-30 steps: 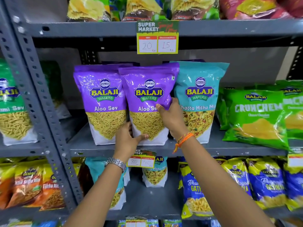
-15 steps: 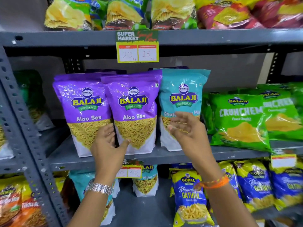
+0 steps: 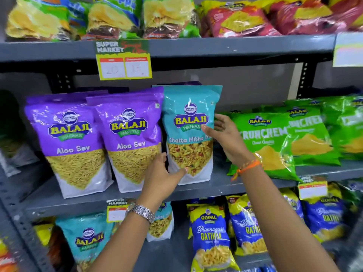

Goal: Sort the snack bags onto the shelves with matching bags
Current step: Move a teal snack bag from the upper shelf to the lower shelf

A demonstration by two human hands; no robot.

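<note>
I had both hands on the teal Khatta Mitha bag, which stood upright on the middle shelf. My left hand was at the bag's lower left corner, thumb across the front near the clear window, fingers tucked behind the left edge where I could not see them. My right hand was at the bag's right edge, higher up, thumb on the front by the logo, fingers spread loosely around the side. Neither hand looked clamped yet; I judged it a light two-sided hold, about to lift.

Just left of my left hand stood two purple Aloo Sev bags, the nearer one touching or overlapping the teal bag's left edge. Just right of my right hand lay the green Crunchem bags, leaning against each other. Below my left wrist, on the lower shelf, sat more teal bags, the likely matching spot.

Risks as I saw them:
- Pulling the teal bag out could drag the nearer purple bag forward off the shelf, since they overlapped.
- The hold was loose and on slick film, so the bag could slip or tip forward.
- My right wrist was close to the green bags; swinging out could knock one off the edge.
- The price tag on the shelf lip hung right by my left wrist and could snag.
</note>
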